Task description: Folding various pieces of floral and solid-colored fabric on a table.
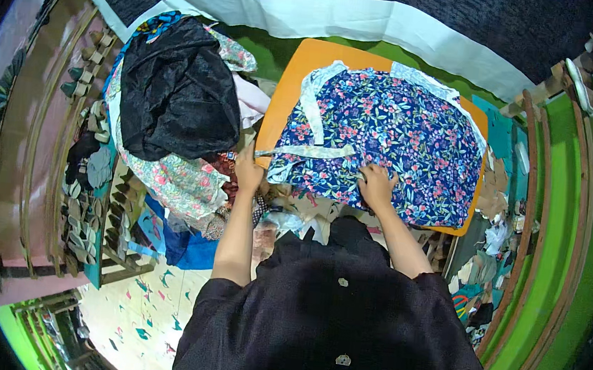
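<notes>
A dark blue floral garment (394,137) with pale patterned trim, apron-like in shape, is spread over an orange tabletop (292,77). One pale strap (314,151) lies across its left part and runs to the table's left edge. There my left hand (248,171) is closed on the strap's end, its fingertips partly hidden. My right hand (376,185) rests on the garment's near edge, fingers apart and slightly bent, palm down. Beside the table on the left, black cloth (177,91) tops a heap that includes pale floral cloth (175,180).
Racks of shoes (86,72) stand along the left wall. At the right, wooden rails (537,172) run past a shelf of scraps and shoes (485,267). A dark curtain with a white border (369,21) hangs behind the table. Blue cloth (187,246) lies below the heap.
</notes>
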